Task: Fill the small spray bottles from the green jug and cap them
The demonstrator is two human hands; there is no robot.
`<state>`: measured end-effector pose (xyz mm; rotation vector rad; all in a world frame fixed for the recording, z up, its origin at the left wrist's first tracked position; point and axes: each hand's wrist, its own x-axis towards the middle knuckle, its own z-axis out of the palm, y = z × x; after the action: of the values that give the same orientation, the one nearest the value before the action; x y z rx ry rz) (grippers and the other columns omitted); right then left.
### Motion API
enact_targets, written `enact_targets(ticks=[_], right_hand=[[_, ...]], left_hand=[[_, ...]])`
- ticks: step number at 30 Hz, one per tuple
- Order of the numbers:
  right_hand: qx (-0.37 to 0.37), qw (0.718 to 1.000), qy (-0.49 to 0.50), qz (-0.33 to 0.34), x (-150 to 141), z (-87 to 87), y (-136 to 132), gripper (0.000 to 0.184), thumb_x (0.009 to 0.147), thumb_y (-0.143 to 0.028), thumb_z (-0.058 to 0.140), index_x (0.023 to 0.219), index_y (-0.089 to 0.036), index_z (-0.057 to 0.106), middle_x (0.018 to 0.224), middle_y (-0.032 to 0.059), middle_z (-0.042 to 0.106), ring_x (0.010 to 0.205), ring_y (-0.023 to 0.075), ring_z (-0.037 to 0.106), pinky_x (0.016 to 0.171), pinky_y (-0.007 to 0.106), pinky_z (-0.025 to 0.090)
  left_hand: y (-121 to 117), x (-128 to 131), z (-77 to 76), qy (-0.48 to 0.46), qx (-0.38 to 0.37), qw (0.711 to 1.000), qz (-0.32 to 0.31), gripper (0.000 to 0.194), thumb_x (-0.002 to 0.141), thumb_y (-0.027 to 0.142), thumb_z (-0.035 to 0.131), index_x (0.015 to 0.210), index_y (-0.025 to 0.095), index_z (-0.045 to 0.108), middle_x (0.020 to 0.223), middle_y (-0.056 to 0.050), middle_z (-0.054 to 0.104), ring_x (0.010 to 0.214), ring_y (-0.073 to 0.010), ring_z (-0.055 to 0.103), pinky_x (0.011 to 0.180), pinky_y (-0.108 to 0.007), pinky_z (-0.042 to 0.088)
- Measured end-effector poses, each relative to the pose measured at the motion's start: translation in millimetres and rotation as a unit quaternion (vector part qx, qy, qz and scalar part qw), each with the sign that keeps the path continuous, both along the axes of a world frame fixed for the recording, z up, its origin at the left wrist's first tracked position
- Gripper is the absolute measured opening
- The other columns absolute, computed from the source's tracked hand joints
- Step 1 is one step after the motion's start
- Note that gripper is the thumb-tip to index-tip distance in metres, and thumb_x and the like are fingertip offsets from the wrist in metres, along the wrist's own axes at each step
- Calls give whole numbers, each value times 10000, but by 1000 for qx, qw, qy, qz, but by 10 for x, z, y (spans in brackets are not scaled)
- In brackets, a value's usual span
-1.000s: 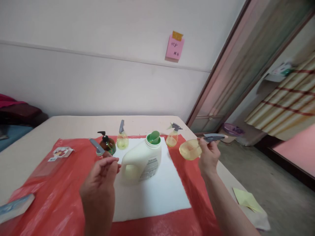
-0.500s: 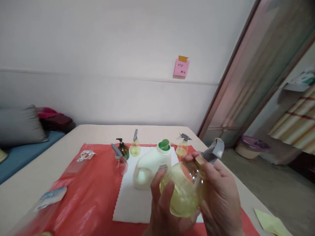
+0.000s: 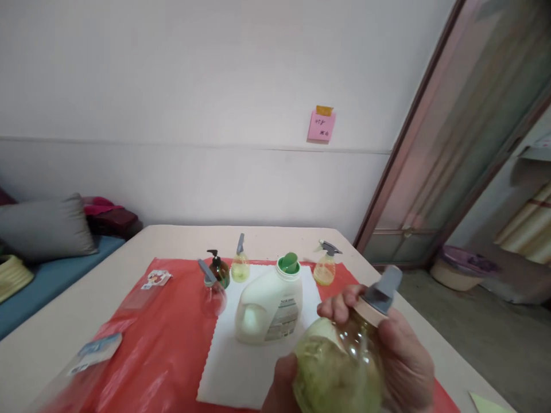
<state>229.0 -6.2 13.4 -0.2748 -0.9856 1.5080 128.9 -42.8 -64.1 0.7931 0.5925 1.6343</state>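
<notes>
Close to me, a clear round spray bottle (image 3: 340, 367) with yellowish liquid leans to the right, its grey trigger head up. My right hand (image 3: 407, 355) is closed around its neck and side, below the pale collar. My left hand (image 3: 279, 390) grips the lower left side; most of its fingers are hidden behind the bottle or out of frame. Just beyond stands a white jug (image 3: 253, 315) with a green cup-like piece (image 3: 289, 263) in its mouth. The jug rests on a white sheet (image 3: 230, 378).
Behind the jug are two spray bottles with yellow liquid, one left (image 3: 240, 267) and one right (image 3: 325, 269). An amber pump bottle (image 3: 220, 272) and an empty-looking spray bottle (image 3: 214, 298) stand left. Clear plastic packets (image 3: 99, 350) lie on the red cover (image 3: 150, 350).
Both hands have brought the spray bottle lower and slightly right, turning it more upright. The jug's label is now uncovered. My view has shifted a little.
</notes>
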Motion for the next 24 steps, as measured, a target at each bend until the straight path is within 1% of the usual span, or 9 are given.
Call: enact_targets(ticks=[2,3,7,11,13,15,18,21,24], right_hand=[[-26,999,-5,-30,-29,16,0,295,774,-448,807,960,-223,771,791,67,715,818,208,711,779,342,600],[-41,998,-13,-51,-48,20,-4,292,773,-442,812,961,-222,774,813,77,724,842,217,713,763,336,598],[-99,984,-35,-143,-125,2,-47,334,727,-451,859,946,-211,783,960,111,742,973,260,698,730,325,585],[-124,985,-40,-113,-171,-4,-110,375,726,-493,857,951,-202,779,941,109,744,866,250,698,736,388,600],[-123,985,-32,-116,-169,29,-110,380,741,-507,842,957,-201,779,929,103,752,835,243,704,777,427,606],[-123,979,1,-163,-147,83,-77,383,725,-502,857,963,-212,780,944,88,763,881,237,711,848,432,599],[-130,961,62,-235,-87,167,0,384,684,-451,903,979,-242,776,1050,42,761,1026,207,699,941,375,573],[-136,948,111,-265,-20,223,63,362,702,-407,908,1006,-272,764,1161,-14,730,1150,163,653,1008,324,538],[-138,943,157,-259,44,249,105,392,722,-443,902,1053,-300,746,1087,-40,736,1107,128,651,972,300,547]], left_hand=[[87,-32,36,-7,-2,1000,-9,782,761,847,590,1218,221,694,1172,-140,713,1222,-402,646,1034,-543,539],[111,-63,39,-8,-6,1000,-1,742,777,822,599,1202,224,702,1146,-132,723,1222,-398,650,1031,-540,542],[4,-210,-23,14,-10,994,107,560,700,642,819,1106,268,724,1141,-105,735,1282,-380,617,1078,-523,515],[-255,-211,-130,39,14,976,213,515,568,486,945,993,312,713,1275,-92,696,1380,-387,525,1166,-543,439],[-303,-161,-160,63,13,963,262,603,539,402,963,1067,305,689,1298,-104,683,1315,-386,579,1122,-531,482],[-275,-124,-166,72,-7,964,257,736,539,368,953,1194,290,627,1240,-110,702,1145,-350,680,990,-472,567],[-166,-145,-138,19,-43,983,176,785,538,403,932,1222,293,562,1077,-64,732,907,-278,726,778,-377,606],[-84,-240,-89,-47,-63,987,137,823,535,480,914,1244,314,531,1107,-66,722,874,-285,726,638,-342,590],[-50,-370,-29,-87,-95,978,163,863,548,490,902,1299,315,512,1199,-86,693,924,-288,722,628,-321,587]])
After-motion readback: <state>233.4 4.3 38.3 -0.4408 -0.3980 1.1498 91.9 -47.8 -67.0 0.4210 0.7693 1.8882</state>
